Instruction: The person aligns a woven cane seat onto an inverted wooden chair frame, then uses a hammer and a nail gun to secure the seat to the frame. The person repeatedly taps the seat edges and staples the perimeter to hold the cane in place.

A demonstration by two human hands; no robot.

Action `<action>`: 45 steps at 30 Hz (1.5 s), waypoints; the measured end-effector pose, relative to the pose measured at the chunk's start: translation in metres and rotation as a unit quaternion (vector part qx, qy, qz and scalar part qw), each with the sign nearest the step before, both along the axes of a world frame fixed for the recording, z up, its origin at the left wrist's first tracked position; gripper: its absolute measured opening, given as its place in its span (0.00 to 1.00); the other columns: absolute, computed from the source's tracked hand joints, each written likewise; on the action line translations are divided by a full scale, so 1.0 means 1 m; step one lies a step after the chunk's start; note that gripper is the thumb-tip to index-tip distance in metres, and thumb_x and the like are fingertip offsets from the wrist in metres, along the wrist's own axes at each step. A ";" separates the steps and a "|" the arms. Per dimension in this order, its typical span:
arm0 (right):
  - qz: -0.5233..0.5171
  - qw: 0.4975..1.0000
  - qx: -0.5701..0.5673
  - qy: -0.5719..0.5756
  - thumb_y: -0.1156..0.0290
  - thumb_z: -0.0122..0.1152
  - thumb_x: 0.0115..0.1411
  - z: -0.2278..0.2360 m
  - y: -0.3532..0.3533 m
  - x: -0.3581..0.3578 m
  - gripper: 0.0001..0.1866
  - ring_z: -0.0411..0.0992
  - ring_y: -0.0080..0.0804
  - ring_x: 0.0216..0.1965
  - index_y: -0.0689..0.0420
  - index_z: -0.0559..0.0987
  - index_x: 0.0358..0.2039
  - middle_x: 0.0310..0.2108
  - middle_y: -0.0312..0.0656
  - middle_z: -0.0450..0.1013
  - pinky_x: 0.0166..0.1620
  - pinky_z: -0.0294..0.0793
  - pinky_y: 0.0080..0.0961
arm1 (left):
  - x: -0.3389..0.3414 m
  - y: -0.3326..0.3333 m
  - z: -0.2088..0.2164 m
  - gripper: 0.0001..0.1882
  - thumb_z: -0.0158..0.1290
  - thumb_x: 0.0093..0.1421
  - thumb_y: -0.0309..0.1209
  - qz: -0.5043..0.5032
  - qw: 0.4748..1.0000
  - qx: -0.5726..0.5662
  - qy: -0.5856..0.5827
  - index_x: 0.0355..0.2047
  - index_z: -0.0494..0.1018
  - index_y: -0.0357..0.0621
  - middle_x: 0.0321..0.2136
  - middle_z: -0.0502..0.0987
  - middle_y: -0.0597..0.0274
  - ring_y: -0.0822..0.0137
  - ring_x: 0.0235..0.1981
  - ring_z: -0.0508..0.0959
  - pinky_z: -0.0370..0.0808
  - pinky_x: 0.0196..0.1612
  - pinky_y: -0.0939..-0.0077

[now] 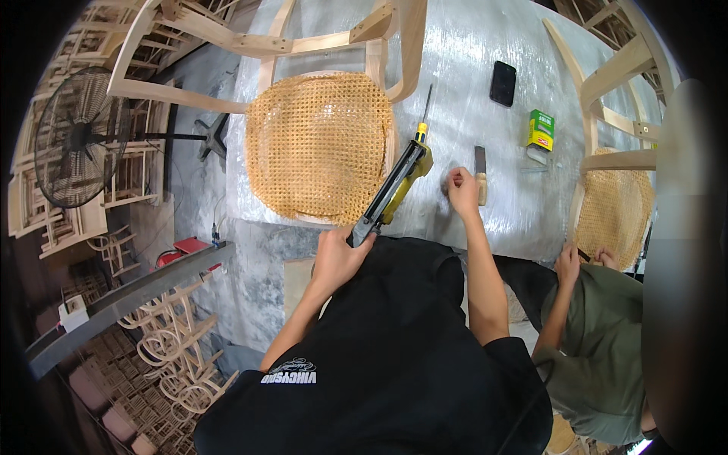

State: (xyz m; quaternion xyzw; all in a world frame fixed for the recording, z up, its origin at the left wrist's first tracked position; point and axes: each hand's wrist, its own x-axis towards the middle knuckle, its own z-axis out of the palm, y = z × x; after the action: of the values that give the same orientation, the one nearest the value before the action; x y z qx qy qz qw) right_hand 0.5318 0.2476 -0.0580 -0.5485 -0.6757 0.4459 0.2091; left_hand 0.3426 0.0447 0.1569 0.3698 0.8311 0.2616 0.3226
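My left hand (pixel 343 256) is closed around the grey end of a yellow and black staple gun (pixel 396 184), which slants up and away over the table at the seat's right edge. A wooden chair frame (pixel 262 45) lies on the table with its woven cane seat (pixel 318 144) facing up. My right hand (pixel 463 191) hovers just left of a wood-handled chisel (pixel 481 182). Its fingers are pinched together, and what they hold, if anything, is too small to make out. A screwdriver (pixel 423 125) with a yellow handle lies beyond the staple gun.
Plastic film covers the table (pixel 455 45). A black phone (pixel 503 83) and a green and yellow box (pixel 541 130) lie at right. A co-worker (pixel 599 326) handles another cane-seated chair (pixel 618 205) there. A fan (pixel 82 138) and stacked chair frames (pixel 178 349) stand at left.
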 end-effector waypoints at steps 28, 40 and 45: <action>0.115 0.935 0.246 -0.230 0.78 0.60 0.55 0.138 -0.058 -0.045 0.15 0.71 0.45 0.49 0.66 0.75 0.44 0.49 0.49 0.69 0.46 0.72 0.44 | 0.011 -0.003 -0.039 0.16 0.65 0.56 0.41 -0.095 0.989 -0.058 0.099 0.33 0.81 0.39 0.23 0.79 0.41 0.39 0.27 0.79 0.74 0.32 0.49; -0.041 0.997 0.057 -0.030 0.79 0.59 0.58 0.017 -0.032 0.014 0.14 0.76 0.51 0.43 0.65 0.78 0.45 0.44 0.53 0.73 0.45 0.76 0.42 | 0.000 -0.006 -0.046 0.15 0.64 0.56 0.38 -0.044 0.998 -0.026 0.035 0.37 0.82 0.38 0.24 0.79 0.41 0.40 0.28 0.80 0.75 0.34 0.53; -0.003 0.987 0.128 -0.101 0.74 0.64 0.59 -0.006 -0.021 -0.016 0.13 0.76 0.54 0.43 0.64 0.78 0.44 0.43 0.55 0.74 0.45 0.76 0.46 | -0.002 -0.005 -0.054 0.15 0.64 0.55 0.38 -0.049 0.997 -0.052 0.018 0.35 0.82 0.37 0.24 0.80 0.41 0.40 0.29 0.80 0.75 0.33 0.52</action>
State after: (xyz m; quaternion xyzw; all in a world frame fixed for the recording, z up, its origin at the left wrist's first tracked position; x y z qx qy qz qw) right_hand 0.5160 0.2265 -0.0637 -0.5613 -0.7431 0.2978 0.2096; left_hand 0.3405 0.0397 0.1029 0.3979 0.8301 0.1948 0.3386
